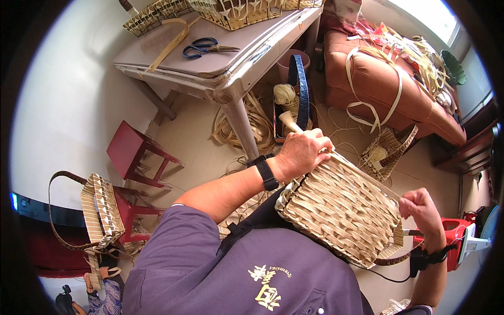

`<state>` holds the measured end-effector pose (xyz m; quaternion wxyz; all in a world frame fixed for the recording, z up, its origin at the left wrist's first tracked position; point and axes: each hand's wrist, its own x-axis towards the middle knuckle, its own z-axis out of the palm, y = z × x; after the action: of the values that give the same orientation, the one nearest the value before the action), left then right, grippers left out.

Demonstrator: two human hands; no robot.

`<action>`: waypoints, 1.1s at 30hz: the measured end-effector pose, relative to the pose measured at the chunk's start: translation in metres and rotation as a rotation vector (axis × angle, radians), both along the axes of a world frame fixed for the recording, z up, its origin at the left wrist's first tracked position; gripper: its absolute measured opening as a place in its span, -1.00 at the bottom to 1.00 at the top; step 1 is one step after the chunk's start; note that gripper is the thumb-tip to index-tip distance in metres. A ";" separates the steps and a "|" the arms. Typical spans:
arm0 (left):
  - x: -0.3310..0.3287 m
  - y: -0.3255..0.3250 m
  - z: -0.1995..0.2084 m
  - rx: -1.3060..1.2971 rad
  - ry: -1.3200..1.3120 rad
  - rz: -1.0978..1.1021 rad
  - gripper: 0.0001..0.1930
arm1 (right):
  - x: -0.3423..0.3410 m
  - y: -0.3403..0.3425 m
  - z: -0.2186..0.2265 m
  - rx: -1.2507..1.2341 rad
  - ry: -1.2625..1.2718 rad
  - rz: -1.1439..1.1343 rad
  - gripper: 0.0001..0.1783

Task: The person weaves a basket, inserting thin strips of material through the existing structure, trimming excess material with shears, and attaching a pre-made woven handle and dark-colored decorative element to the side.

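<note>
A woven basket [344, 210] of tan flat strips lies tilted against my body, its broad woven side facing up and a brown-wrapped handle [391, 261] at its lower right. My left hand [304, 152] is closed at the basket's far upper corner. Out of that fist sticks the pale flared handle of a wooden-handled tool [289, 122]; its other end is hidden. My right hand [421, 211] is curled into a fist just off the basket's right edge. Whatever its fingers may pinch is too small to make out.
Scissors [210, 48] with blue handles lie on the table [173, 63], near more baskets [231, 13]. Strips cover an orange armchair [362, 79] and the floor. Red stools [134, 152] stand left, beside a handled basket [102, 210]. Another person's hands [97, 277] show lower left.
</note>
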<state>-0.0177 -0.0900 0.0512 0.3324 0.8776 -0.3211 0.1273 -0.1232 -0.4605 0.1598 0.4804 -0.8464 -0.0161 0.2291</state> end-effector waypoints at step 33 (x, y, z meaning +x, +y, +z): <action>0.036 0.002 -0.080 -0.623 1.128 -0.068 -0.78 | 0.149 0.171 -0.053 -0.258 -0.635 0.761 -0.72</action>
<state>0.0182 -0.0884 -0.0286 0.6931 0.6614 -0.0728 -0.2771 0.0258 -0.2897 0.1067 0.2259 -0.8609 -0.4399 0.1197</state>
